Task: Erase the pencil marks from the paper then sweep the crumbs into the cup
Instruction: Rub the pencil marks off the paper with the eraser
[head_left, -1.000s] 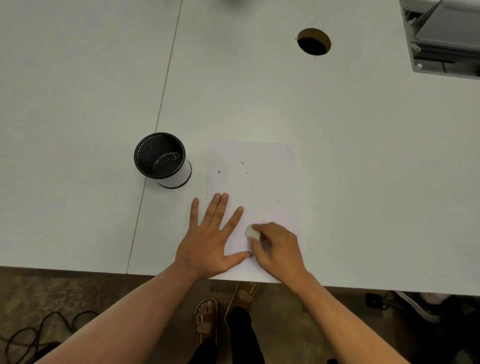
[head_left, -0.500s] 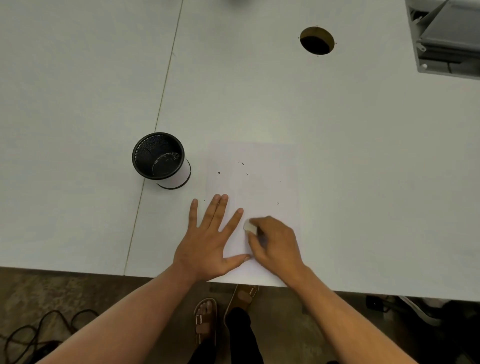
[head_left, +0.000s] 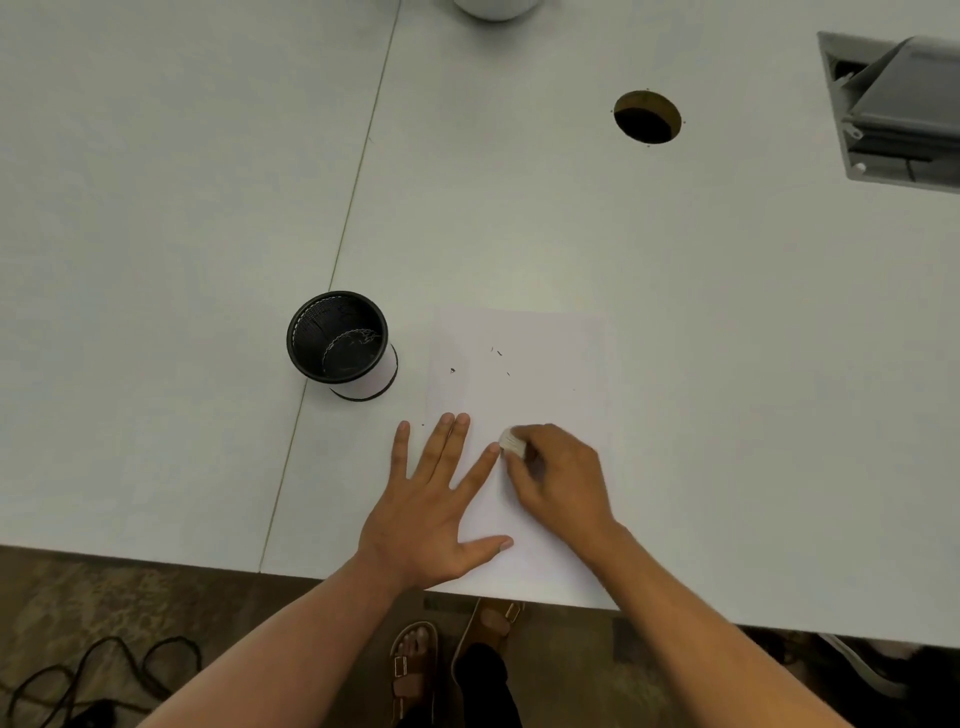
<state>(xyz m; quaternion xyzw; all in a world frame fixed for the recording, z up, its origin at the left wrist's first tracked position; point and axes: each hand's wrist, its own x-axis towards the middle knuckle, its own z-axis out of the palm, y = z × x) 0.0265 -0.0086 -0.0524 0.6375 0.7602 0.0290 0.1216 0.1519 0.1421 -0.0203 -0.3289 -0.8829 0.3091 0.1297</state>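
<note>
Black mesh cup (head_left: 340, 340) is standing left of the paper (head_left: 540, 374), apart from it. The left hand (head_left: 434, 512) is lying flat, fingers spread, pinning the sheet; the right hand (head_left: 558, 475) is pinching the eraser (head_left: 511, 442). Hard strokes risk creasing the overhanging paper or flicking crumbs (head_left: 498, 353) off. The eraser is sitting farther up than a second ago.

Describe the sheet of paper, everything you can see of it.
The paper is a plain white sheet lying flat on the table, its near edge at the table's edge, right of the cup. A few dark crumbs dot its far half. The left hand presses it flat; the right hand holds an eraser on it.
</note>
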